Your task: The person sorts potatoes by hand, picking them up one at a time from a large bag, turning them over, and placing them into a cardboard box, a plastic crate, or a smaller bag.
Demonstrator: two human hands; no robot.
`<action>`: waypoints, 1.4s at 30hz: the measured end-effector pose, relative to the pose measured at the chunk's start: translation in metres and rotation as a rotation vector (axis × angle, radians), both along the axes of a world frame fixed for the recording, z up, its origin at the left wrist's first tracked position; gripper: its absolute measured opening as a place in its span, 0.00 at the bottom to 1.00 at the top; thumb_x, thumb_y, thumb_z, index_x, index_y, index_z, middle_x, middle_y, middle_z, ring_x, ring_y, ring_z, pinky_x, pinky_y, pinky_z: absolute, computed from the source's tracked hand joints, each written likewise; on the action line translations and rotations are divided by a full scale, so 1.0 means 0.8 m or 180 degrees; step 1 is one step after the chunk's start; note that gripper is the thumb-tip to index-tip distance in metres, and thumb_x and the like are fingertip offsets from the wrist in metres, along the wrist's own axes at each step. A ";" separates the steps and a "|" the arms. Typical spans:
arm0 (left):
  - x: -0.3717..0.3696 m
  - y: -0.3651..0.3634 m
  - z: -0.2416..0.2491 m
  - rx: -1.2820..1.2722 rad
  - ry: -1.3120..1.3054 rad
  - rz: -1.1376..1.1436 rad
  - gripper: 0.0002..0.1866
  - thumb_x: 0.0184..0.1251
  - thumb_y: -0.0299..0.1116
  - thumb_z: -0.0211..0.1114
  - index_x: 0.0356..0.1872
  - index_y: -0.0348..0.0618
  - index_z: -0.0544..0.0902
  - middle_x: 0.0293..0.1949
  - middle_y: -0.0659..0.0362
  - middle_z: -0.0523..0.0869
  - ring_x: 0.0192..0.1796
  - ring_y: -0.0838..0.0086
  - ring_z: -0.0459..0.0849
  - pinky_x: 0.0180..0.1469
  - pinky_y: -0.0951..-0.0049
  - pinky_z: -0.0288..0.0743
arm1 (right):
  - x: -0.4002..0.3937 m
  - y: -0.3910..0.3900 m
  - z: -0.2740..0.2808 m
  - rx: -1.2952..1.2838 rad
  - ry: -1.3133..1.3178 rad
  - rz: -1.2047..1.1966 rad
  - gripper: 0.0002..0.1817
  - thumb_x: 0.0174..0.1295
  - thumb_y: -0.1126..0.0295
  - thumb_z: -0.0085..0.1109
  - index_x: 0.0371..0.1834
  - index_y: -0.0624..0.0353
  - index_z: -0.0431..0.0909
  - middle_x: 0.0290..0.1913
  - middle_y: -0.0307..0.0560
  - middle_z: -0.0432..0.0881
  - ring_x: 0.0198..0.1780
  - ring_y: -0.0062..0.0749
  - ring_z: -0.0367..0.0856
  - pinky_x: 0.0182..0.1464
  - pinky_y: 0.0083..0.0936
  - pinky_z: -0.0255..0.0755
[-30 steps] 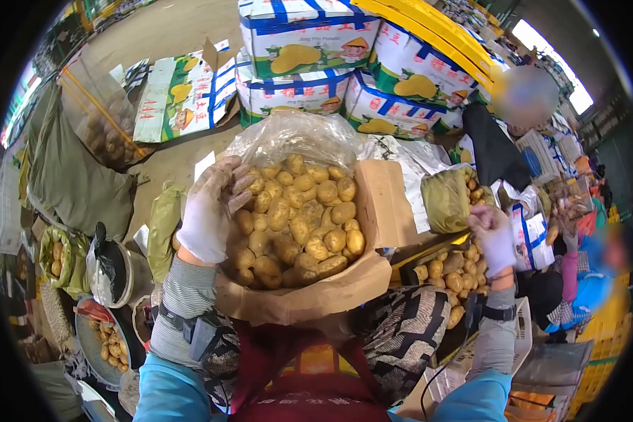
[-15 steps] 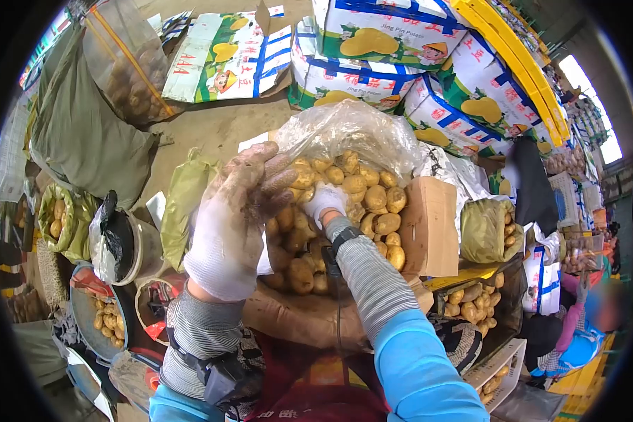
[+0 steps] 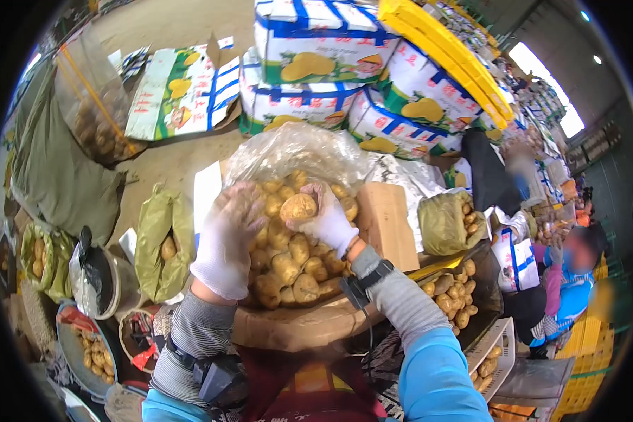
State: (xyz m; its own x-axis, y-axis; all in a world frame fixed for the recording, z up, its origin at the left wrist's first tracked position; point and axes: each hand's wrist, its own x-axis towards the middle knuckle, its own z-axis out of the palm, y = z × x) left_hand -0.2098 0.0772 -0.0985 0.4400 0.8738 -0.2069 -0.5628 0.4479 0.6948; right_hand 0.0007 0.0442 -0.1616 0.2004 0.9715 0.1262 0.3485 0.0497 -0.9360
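Observation:
My right hand [image 3: 327,221], in a white glove, grips a potato [image 3: 299,207] between thumb and fingers above a heap of potatoes. Left of it is my left hand [image 3: 226,235], also gloved and soiled at the fingers. Its fingers are stretched apart, a little blurred, with nothing seen in them. Beneath both hands lie many loose potatoes [image 3: 286,267] in a cardboard box [image 3: 295,329] lined with clear plastic [image 3: 295,149]. Part of the heap is hidden behind my hands.
Printed potato cartons [image 3: 323,56] are stacked ahead. A green bag [image 3: 165,246] and a bucket [image 3: 123,278] stand on the left. To the right are a cardboard flap [image 3: 387,225], a bin of potatoes [image 3: 457,299] and a white crate [image 3: 496,352]. Another person [image 3: 570,288] is farther right.
My right hand has come up out of the heap and now holds a potato. My left hand has lowered slightly beside the heap. The view has shifted to the right.

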 end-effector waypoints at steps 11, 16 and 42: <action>0.059 -0.086 -0.049 0.1012 0.0352 -0.1333 0.24 0.59 0.27 0.67 0.58 0.44 0.74 0.52 0.49 0.81 0.52 0.55 0.82 0.51 0.63 0.78 | 0.044 -0.155 0.082 -0.0131 0.1610 0.0171 0.33 0.55 0.78 0.68 0.65 0.62 0.65 0.64 0.49 0.70 0.63 0.28 0.70 0.64 0.25 0.69; 0.057 -0.052 -0.041 -0.0647 -0.0294 -0.1467 0.17 0.68 0.39 0.60 0.56 0.49 0.77 0.54 0.56 0.82 0.52 0.60 0.83 0.48 0.68 0.82 | 0.061 -0.160 0.089 -0.0406 0.1609 -0.0955 0.37 0.54 0.78 0.65 0.70 0.50 0.63 0.53 0.46 0.73 0.52 0.25 0.73 0.47 0.24 0.74; 0.034 -0.013 -0.058 -0.0387 -0.0098 -0.1285 0.21 0.73 0.42 0.54 0.65 0.51 0.72 0.63 0.62 0.76 0.59 0.68 0.78 0.53 0.73 0.79 | 0.046 -0.133 0.063 -0.1049 -0.0527 -0.0754 0.18 0.48 0.62 0.68 0.42 0.53 0.80 0.57 0.56 0.75 0.61 0.53 0.71 0.60 0.39 0.68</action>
